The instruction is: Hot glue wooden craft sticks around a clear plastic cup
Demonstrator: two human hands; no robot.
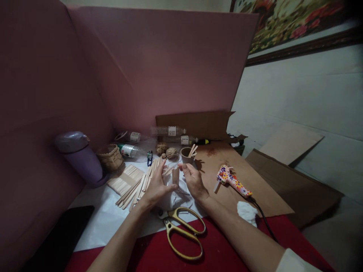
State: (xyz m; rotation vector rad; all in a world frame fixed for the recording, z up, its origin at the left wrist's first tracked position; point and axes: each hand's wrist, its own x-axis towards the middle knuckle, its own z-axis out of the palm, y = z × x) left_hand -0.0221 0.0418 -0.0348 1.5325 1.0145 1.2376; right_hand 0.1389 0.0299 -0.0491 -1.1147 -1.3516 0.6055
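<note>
Between my hands stands a small upright piece of short craft sticks (pixel 175 176). My left hand (pixel 155 185) is at its left, fingers stretched and apart, with the thumb close to its lower edge; I cannot tell if it touches. On the other side, my right hand (pixel 194 182) has its fingers curled and thumb tip near the piece's top edge. Whatever those fingers may pinch is hidden. Loose craft sticks (pixel 133 192) lie fanned beside my left hand. Gold-handled scissors (pixel 185 232) rest below both hands.
A banded stick bundle (pixel 126 180), woven basket (pixel 111 158) and purple bottle (pixel 82 160) stand left. Behind are clear plastic bottles (pixel 136 152), twine balls (pixel 171 153) and a cup (pixel 187 155) with sticks. A flowered glue gun (pixel 234 182) lies right on cardboard (pixel 266 200), its cord trailing forward.
</note>
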